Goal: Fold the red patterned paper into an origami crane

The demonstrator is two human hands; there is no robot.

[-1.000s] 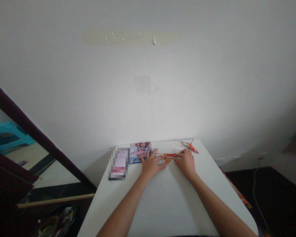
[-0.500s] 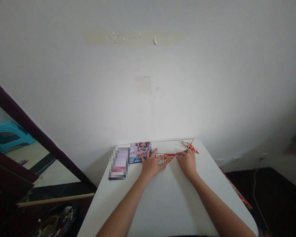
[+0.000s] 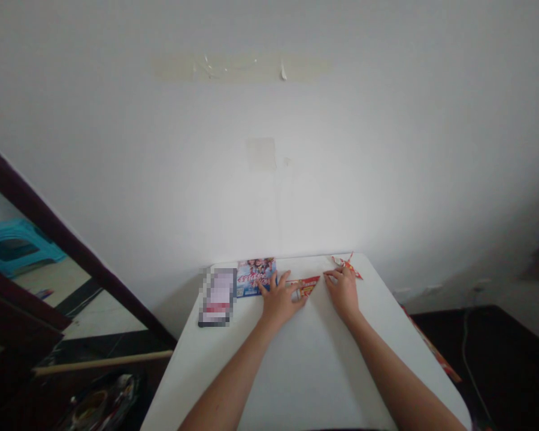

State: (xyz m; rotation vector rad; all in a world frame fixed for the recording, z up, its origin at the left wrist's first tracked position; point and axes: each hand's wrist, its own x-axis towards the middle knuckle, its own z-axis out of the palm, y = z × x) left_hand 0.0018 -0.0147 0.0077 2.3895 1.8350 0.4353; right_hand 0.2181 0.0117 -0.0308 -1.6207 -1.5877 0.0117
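Observation:
A red, yellow and white printed sheet of paper [image 3: 309,286] lies folded on the table, its right end a sharp point. My left hand [image 3: 282,299] rests on it with the fingers spread, covering its left part. Just right of the point is my right hand [image 3: 342,294], fingers loosely bent and slightly apart, with a small gap to the paper. Behind its knuckles sits a folded red and white paper shape [image 3: 351,266] with pointed ends, partly hidden by the hand. Left of my left hand, a blue printed leaflet [image 3: 248,286] lies close to its fingertips.
A phone [image 3: 220,290] with a blurred screen lies at the left of the white table [image 3: 305,371]. The table's far edge meets a wall [image 3: 363,149]. A blue plastic stool [image 3: 22,245] shows at the far left, and a cable [image 3: 466,341] runs down at the right.
My right hand has come off the paper's pointed end, leaving a small gap. My left hand and the folded paper have shifted slightly.

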